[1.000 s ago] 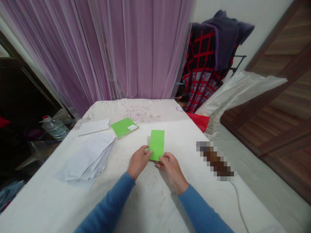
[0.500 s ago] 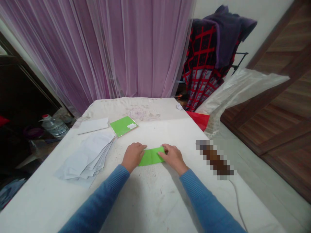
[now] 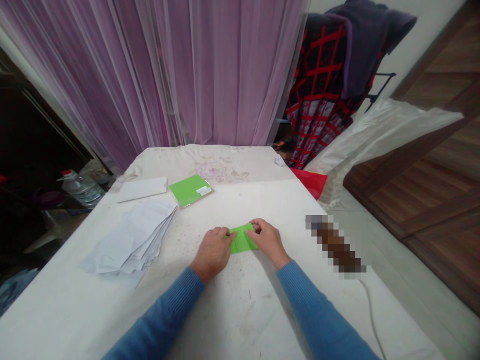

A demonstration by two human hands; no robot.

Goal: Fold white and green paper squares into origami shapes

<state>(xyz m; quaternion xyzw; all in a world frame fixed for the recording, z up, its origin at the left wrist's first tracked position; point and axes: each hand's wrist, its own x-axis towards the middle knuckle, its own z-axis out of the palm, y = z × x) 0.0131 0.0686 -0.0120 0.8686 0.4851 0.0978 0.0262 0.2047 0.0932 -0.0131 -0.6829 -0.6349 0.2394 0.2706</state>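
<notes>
A small folded green paper [image 3: 242, 240] lies on the white table [image 3: 240, 310] in front of me. My left hand [image 3: 212, 251] rests on its left edge, fingers curled and pinching the paper. My right hand [image 3: 267, 239] presses on its right and far edge, fingertips closed on the fold. Both sleeves are blue. The paper shows only between the two hands.
A fanned stack of white sheets [image 3: 129, 237] lies to the left, with a white envelope [image 3: 142, 188] and a pack of green paper [image 3: 190, 189] behind it. A blurred brown object [image 3: 335, 247] with a white cable lies to the right. Purple curtains hang beyond the table.
The long green strip stood lengthwise a second ago; it has since been folded over into a short piece, and both hands have closed in on it from either side.
</notes>
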